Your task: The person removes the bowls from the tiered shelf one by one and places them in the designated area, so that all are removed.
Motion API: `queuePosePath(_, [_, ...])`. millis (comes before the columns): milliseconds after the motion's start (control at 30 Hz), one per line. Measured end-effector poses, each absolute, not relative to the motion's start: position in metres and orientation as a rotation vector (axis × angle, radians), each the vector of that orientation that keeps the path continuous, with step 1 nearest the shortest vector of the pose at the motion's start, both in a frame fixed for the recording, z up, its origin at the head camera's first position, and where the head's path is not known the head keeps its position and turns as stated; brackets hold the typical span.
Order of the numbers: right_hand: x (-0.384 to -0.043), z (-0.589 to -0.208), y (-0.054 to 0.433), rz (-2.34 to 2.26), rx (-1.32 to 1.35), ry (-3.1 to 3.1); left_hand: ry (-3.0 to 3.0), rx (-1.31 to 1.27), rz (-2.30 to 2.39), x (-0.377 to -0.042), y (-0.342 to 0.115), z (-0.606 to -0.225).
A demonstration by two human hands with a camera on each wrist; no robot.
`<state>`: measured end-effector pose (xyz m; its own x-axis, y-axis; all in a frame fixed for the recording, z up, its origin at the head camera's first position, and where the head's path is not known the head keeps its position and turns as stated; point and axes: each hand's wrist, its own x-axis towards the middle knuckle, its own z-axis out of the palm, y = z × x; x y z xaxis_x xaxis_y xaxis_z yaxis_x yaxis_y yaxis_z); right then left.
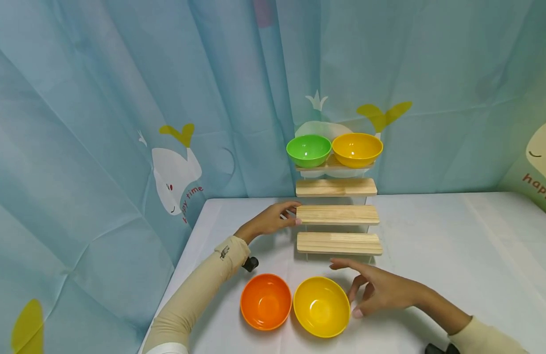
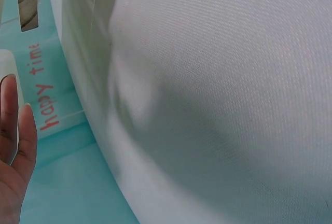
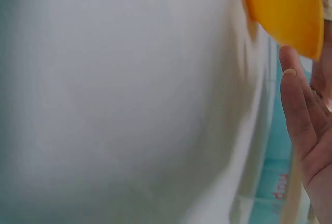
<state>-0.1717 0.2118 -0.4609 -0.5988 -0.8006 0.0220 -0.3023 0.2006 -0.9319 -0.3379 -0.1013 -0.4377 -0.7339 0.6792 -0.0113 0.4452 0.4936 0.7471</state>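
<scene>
A stepped rack (image 1: 337,215) with pale wooden shelves stands on the table. My left hand (image 1: 273,219) is at the left end of its third shelf from the top, thumb in front and fingers at the back edge, holding it. In the left wrist view only part of the left hand (image 2: 14,151) shows. A yellow bowl (image 1: 321,307) sits in front of the rack, an orange bowl (image 1: 266,302) beside it on the left. My right hand (image 1: 383,287) is at the yellow bowl's right side, fingers spread, fingertips close to the rim; contact is unclear.
On the top shelf stand a green bowl (image 1: 309,151) and a yellow-orange bowl (image 1: 357,150) side by side. A blue curtain (image 1: 237,98) with printed whales hangs behind and to the left. White cloth (image 1: 459,246) covers the table.
</scene>
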Motion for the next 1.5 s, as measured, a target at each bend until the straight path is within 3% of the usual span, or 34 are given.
queuePosePath(867, [-0.223, -0.381, 0.273, -1.483, -1.184, 2.395, 2.451, 0.937, 1.085, -0.337, -0.100, -0.437])
queuePosePath(1500, [-0.268, -0.333, 0.301, -1.599, -0.885, 2.631, 2.444, 0.926, 1.085, -0.335, -0.101, -0.434])
